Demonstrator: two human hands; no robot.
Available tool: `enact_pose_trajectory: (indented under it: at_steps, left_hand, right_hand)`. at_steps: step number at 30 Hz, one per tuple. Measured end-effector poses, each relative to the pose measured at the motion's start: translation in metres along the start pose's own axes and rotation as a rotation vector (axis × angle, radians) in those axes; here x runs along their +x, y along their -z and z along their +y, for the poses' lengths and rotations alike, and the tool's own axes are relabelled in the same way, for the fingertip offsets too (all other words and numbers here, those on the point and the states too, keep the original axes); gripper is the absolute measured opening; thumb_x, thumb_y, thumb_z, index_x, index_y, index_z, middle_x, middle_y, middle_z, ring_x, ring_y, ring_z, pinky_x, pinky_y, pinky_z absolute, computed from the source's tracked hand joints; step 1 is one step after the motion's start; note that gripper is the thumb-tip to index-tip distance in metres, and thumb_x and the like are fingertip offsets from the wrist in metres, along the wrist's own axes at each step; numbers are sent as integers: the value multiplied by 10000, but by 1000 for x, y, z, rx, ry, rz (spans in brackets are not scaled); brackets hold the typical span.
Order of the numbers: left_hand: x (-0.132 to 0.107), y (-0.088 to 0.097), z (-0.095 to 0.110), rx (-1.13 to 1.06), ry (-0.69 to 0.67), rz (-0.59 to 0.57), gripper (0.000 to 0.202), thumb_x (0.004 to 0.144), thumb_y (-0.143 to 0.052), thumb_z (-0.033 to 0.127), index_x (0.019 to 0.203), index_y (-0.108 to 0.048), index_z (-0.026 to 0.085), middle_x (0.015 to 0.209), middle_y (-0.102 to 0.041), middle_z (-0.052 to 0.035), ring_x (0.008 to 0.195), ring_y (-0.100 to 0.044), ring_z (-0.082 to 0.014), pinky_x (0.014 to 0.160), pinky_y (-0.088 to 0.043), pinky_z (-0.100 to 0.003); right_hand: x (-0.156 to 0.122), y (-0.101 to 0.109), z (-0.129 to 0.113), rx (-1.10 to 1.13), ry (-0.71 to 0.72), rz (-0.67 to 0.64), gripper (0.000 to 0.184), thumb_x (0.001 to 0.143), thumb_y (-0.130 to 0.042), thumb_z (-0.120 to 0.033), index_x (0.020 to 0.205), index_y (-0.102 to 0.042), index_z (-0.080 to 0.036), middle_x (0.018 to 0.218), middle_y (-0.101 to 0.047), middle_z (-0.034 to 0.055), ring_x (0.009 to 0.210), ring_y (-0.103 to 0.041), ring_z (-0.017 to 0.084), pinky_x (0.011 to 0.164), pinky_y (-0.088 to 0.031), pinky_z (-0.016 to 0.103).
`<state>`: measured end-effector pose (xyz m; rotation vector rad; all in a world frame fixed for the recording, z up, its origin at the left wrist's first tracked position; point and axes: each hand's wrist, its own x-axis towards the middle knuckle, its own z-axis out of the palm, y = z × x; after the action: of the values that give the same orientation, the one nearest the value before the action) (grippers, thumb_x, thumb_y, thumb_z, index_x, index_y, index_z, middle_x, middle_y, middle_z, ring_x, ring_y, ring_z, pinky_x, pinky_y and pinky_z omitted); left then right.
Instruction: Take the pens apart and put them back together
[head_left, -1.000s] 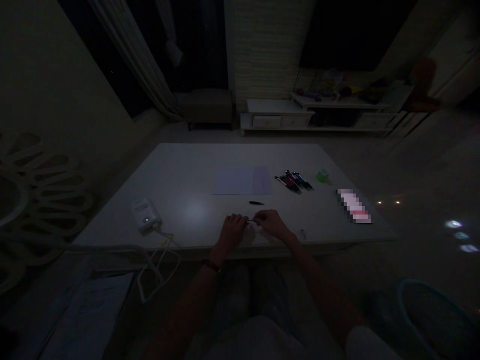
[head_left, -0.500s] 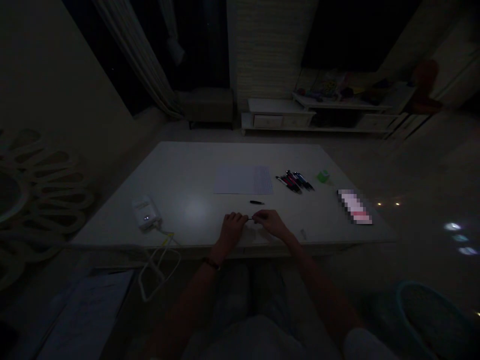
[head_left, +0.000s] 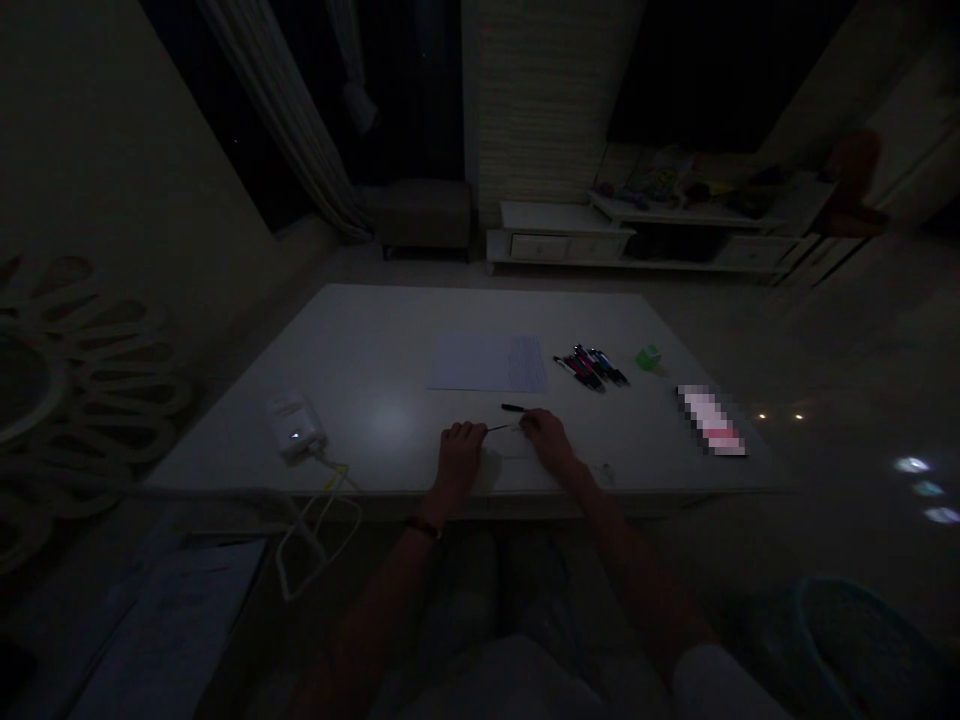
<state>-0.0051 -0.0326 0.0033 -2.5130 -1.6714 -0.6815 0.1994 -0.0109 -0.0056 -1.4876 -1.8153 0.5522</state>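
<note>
Left hand (head_left: 461,455) and right hand (head_left: 546,442) pinch a thin dark rod (head_left: 504,427).

One head-worn camera looks forward and steeply down from above the person's lap. It sees the left hand (head_left: 463,455) and right hand (head_left: 547,442) close by at 12 o'clock, on a white table (head_left: 360,400), with a low white cabinet (head_left: 559,240) far off at 1 o'clock.

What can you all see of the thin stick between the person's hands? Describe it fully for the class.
It is a thin, straight, dark stick, perhaps a pen refill, though dim light hides its detail. It sits nearly level above the white table, its right end in the right hand, its left end at the left hand; whether that hand grips it is unclear.
</note>
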Motion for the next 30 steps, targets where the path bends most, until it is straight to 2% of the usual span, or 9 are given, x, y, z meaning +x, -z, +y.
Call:
enact_pose_trajectory:
  at_steps: [2, 6, 12, 18, 20, 24, 30]
  left_hand:
    - [0, 0, 0, -3, 4, 0, 189, 884, -420, 172, 984, -569, 230, 883, -580, -69, 864, -496, -221, 749, -342, -362]
    - [1, 0, 0, 12, 11, -13, 185, 885, -422, 178, 988, -568, 228, 891, -584, -70, 859, -495, -222, 738, -339, -360]
    - [2, 1, 1, 37, -3, -21, 179, 884, -423, 185, 979, -568, 226, 884, -581, -74, 857, -496, -224, 736, -340, -359]
    - [1, 3, 2, 57, -8, -43, 191, 878, -429, 172, 1004, -560, 227, 907, -580, -71, 871, -493, -218, 743, -343, -359]
    - [1, 3, 2, 56, -17, -38, 193, 879, -427, 169, 1008, -559, 227, 906, -582, -71, 871, -491, -221, 741, -342, -361]
    - [1, 2, 2, 46, -34, -34, 185, 880, -430, 173, 1001, -558, 229, 907, -581, -68, 870, -492, -225, 738, -340, -362]
    - [0, 2, 3, 50, -27, -32, 182, 875, -437, 166, 995, -557, 231, 903, -584, -65, 872, -492, -224, 750, -337, -362]
  right_hand:
    - [-2, 3, 0, 31, -17, -12, 184, 849, -484, -237, 919, -642, -174, 863, -629, 50, 821, -560, 163, 777, -430, 298]
    - [-7, 3, 0, -12, 67, -6, 204, 809, -561, -222, 995, -627, -174, 941, -592, 68, 908, -533, 173, 841, -416, 313]
    - [2, 0, -4, -64, 68, -47, 76, 783, -576, -199, 776, -647, -170, 904, -579, 61, 909, -528, 170, 840, -406, 307]
    - [-1, 5, -10, 222, -96, -33, 203, 813, -460, -227, 929, -617, -170, 727, -643, 18, 681, -582, 144, 678, -443, 275]
    - [-2, 7, -14, 273, -66, -28, 230, 815, -458, -250, 953, -628, -180, 753, -663, 24, 684, -594, 141, 674, -446, 270]
    - [-1, 8, -20, 254, 41, -51, 195, 798, -491, -249, 868, -661, -184, 889, -680, 57, 788, -603, 148, 692, -446, 266]
    - [-3, 11, -25, 242, 47, -35, 177, 808, -515, -268, 848, -662, -178, 872, -678, 54, 790, -599, 149, 687, -448, 264]
